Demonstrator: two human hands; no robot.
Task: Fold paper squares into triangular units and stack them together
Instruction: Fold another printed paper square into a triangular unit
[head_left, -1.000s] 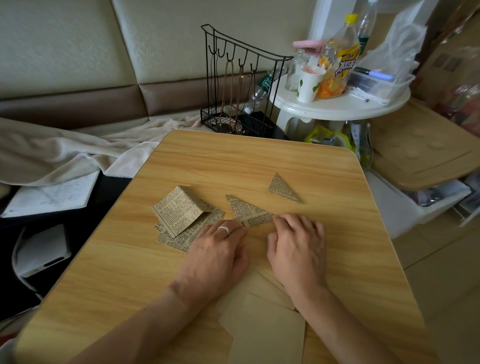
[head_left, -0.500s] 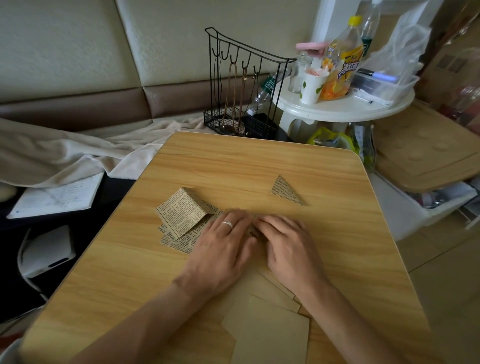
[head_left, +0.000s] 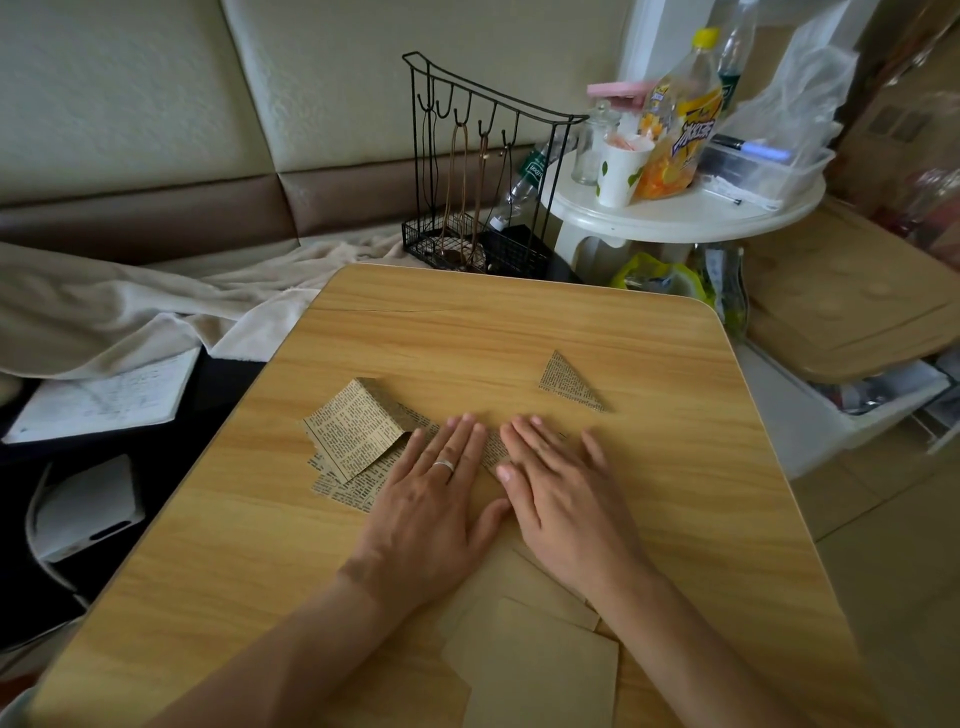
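Note:
My left hand (head_left: 434, 499) and my right hand (head_left: 563, 488) lie flat, fingers straight, side by side on a newsprint paper piece (head_left: 493, 449) in the middle of the wooden table (head_left: 519, 322). Only a narrow strip of that piece shows between the hands. A finished newsprint triangle (head_left: 569, 383) lies apart at the upper right. To the left sits a loose pile of newsprint squares (head_left: 356, 434), the top one partly curled up. Plain tan squares (head_left: 530, 660) lie near the table's front edge, under my forearms.
A black wire rack (head_left: 483, 171) stands just behind the table's far edge. A white round side table (head_left: 675, 218) with bottles and a cup is at the back right. A beige blanket (head_left: 130, 306) and a notebook (head_left: 104, 400) lie at the left.
Both hands have slid forward over the folded piece and flattened on it, covering the newsprint triangle that showed a second ago. The other papers have not moved.

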